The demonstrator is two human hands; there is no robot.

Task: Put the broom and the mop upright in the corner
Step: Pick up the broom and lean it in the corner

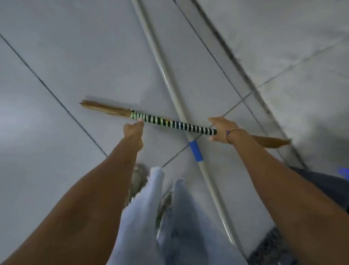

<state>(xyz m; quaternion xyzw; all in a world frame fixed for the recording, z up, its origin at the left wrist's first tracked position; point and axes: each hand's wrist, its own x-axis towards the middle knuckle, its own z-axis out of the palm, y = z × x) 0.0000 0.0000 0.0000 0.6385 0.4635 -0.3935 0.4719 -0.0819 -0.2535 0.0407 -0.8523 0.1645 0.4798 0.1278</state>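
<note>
The broom (170, 123) has a black-and-white striped wrapped handle and straw at both ends, and lies across the view just above the floor. My right hand (222, 128) is closed around the right end of the striped part. My left hand (133, 130) has curled fingers, and its tip touches the underside of the handle near the left end of the wrapping; a grip there cannot be made out. The mop's pale pole (167, 81), with a blue band (196, 153), lies on the tiled floor and runs diagonally under the broom toward a dark speckled head (270, 255) at bottom right.
A dark seam (237, 62) where the floor meets the tiled wall runs diagonally at the upper right. A dark grey and blue object (332, 186) sits at the right edge behind my right forearm. My jeans (162, 225) and a shoe (138, 179) fill the bottom centre.
</note>
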